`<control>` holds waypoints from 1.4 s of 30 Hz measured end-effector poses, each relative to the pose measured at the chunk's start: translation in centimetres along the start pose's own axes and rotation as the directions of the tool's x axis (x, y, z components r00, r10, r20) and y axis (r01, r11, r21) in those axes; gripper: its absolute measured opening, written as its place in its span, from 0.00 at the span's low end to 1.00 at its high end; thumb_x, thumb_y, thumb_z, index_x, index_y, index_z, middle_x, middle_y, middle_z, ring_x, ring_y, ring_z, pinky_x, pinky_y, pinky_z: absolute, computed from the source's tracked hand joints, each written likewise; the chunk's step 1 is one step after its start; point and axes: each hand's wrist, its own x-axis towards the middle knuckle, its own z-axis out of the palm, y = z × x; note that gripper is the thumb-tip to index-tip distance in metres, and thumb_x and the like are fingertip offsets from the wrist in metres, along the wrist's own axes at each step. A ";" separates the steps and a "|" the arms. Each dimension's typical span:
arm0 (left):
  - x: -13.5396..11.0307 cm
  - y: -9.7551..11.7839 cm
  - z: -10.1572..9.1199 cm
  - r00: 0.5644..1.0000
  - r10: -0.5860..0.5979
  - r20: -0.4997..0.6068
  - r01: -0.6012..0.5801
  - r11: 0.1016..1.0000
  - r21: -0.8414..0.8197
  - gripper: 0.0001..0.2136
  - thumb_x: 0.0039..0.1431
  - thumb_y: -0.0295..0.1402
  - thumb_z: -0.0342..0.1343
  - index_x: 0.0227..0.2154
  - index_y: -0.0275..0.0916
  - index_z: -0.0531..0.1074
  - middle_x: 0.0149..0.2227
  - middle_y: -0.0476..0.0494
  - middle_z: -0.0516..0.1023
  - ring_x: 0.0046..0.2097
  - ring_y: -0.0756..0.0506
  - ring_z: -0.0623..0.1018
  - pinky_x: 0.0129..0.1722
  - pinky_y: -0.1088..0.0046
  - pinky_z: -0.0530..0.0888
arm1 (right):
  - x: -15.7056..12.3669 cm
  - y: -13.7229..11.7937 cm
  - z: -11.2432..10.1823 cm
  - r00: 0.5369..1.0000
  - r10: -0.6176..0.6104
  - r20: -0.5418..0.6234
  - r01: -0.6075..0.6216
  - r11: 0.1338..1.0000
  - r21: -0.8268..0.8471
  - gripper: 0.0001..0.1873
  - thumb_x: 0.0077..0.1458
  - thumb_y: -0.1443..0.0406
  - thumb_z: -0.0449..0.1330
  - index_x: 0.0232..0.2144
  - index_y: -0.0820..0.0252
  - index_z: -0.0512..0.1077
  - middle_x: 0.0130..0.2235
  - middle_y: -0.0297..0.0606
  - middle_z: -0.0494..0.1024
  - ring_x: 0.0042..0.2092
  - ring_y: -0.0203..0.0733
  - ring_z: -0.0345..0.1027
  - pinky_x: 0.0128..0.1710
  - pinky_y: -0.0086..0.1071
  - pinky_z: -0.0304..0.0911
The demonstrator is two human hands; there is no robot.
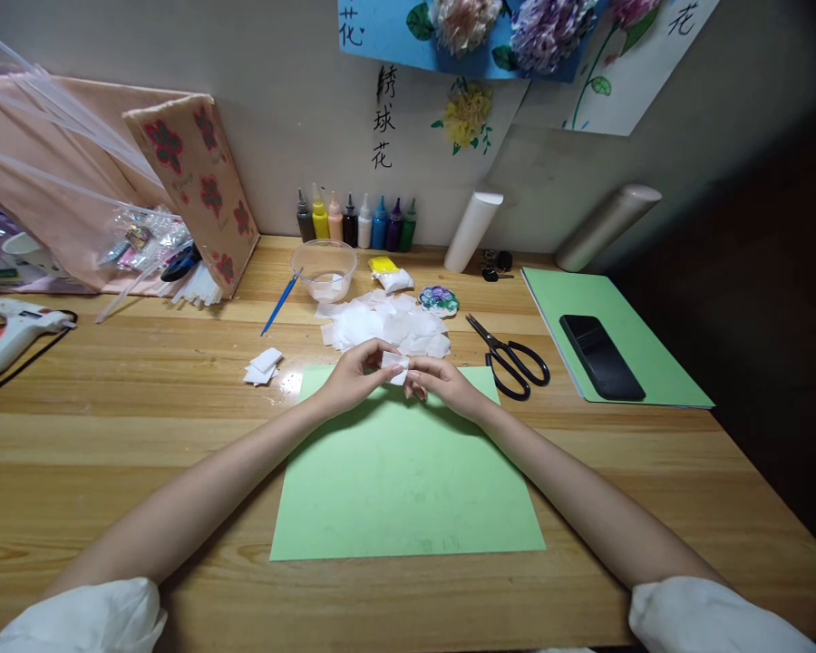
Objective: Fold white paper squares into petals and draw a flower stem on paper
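Note:
A small white piece of paper (395, 361) is pinched between my two hands, above the far edge of a green sheet of paper (408, 481). My left hand (357, 376) grips its left side with thumb and fingers. On its right side, my right hand (442, 381) has its fingertips closed on the same piece. Just beyond my hands lies a loose heap of thin white paper pieces (381, 322). A few more white paper slips (264, 365) are stacked to the left. Black-handled scissors (510, 358) rest to the right of my right hand.
Behind the heap stand a clear plastic bowl (323, 270), a blue brush (280, 304) and several paint bottles (350, 222). A phone (602, 356) lies on green sheets (666, 385) at right. A hot glue gun (20, 336) sits far left. White roll (474, 233) stands against the wall.

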 end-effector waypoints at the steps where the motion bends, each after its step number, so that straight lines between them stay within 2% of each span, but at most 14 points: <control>1: 0.0 0.0 0.0 1.000 0.001 -0.006 -0.001 1.000 0.007 0.14 0.52 0.40 0.59 0.36 0.36 0.70 0.24 0.54 0.61 0.27 0.53 0.63 0.26 0.78 0.62 | 0.0 0.0 0.0 1.000 0.000 0.000 0.000 1.000 0.002 0.14 0.57 0.56 0.54 0.31 0.62 0.70 0.26 0.34 0.72 0.25 0.31 0.58 0.26 0.26 0.56; 7: 0.0 -0.1 0.0 1.000 0.006 -0.009 -0.005 1.000 0.010 0.13 0.52 0.39 0.59 0.35 0.36 0.70 0.25 0.53 0.64 0.27 0.53 0.63 0.27 0.78 0.63 | -0.1 0.0 0.1 0.999 0.040 0.000 -0.040 0.999 0.025 0.12 0.54 0.58 0.58 0.33 0.62 0.69 0.26 0.33 0.71 0.25 0.31 0.60 0.24 0.25 0.56; 14: 0.0 0.2 0.1 1.000 0.019 -0.013 -0.018 1.000 0.014 0.13 0.52 0.40 0.59 0.35 0.36 0.69 0.27 0.51 0.67 0.28 0.53 0.65 0.28 0.78 0.65 | -0.1 0.1 0.2 0.999 0.032 -0.002 -0.032 0.998 0.046 0.12 0.53 0.59 0.59 0.36 0.62 0.69 0.27 0.34 0.71 0.26 0.32 0.62 0.23 0.25 0.57; 27: -0.1 0.0 0.1 0.998 0.054 -0.016 -0.052 0.992 0.116 0.12 0.54 0.39 0.57 0.36 0.37 0.69 0.26 0.52 0.63 0.29 0.52 0.65 0.29 0.77 0.66 | -0.1 -0.5 0.5 0.999 0.037 -0.030 -0.037 0.999 0.002 0.13 0.53 0.57 0.59 0.32 0.62 0.69 0.25 0.33 0.70 0.25 0.32 0.61 0.24 0.26 0.56; 31: -0.2 0.0 0.1 0.995 0.098 -0.020 -0.094 0.982 0.165 0.12 0.55 0.38 0.57 0.40 0.38 0.67 0.32 0.49 0.67 0.32 0.51 0.67 0.32 0.76 0.68 | 0.0 -0.4 0.7 0.997 0.044 -0.063 -0.045 0.999 -0.015 0.14 0.53 0.56 0.59 0.29 0.62 0.68 0.24 0.32 0.70 0.24 0.32 0.59 0.24 0.26 0.55; 35: -0.6 0.6 0.1 0.970 0.223 -0.094 -0.188 0.939 0.288 0.14 0.54 0.37 0.58 0.40 0.39 0.66 0.42 0.43 0.67 0.40 0.48 0.69 0.38 0.72 0.70 | 0.0 -0.4 0.7 0.993 0.033 -0.112 -0.034 0.999 -0.012 0.14 0.54 0.55 0.58 0.27 0.62 0.67 0.24 0.32 0.70 0.24 0.31 0.59 0.24 0.26 0.54; 39: -0.8 0.9 0.2 0.942 0.328 -0.067 -0.258 0.837 0.482 0.13 0.49 0.38 0.62 0.35 0.39 0.69 0.40 0.42 0.66 0.45 0.44 0.68 0.42 0.67 0.69 | 0.1 -0.4 0.7 0.991 0.036 -0.130 -0.037 0.999 -0.009 0.15 0.54 0.54 0.58 0.27 0.61 0.66 0.23 0.31 0.68 0.23 0.31 0.58 0.23 0.26 0.53; 42: -0.8 0.7 0.3 0.938 0.343 -0.045 -0.260 0.785 0.562 0.09 0.52 0.36 0.60 0.34 0.40 0.70 0.39 0.43 0.67 0.43 0.44 0.68 0.43 0.66 0.67 | 0.1 -0.4 0.8 0.990 0.046 -0.130 -0.045 0.999 0.013 0.15 0.53 0.54 0.58 0.27 0.61 0.66 0.22 0.30 0.66 0.23 0.31 0.57 0.22 0.26 0.52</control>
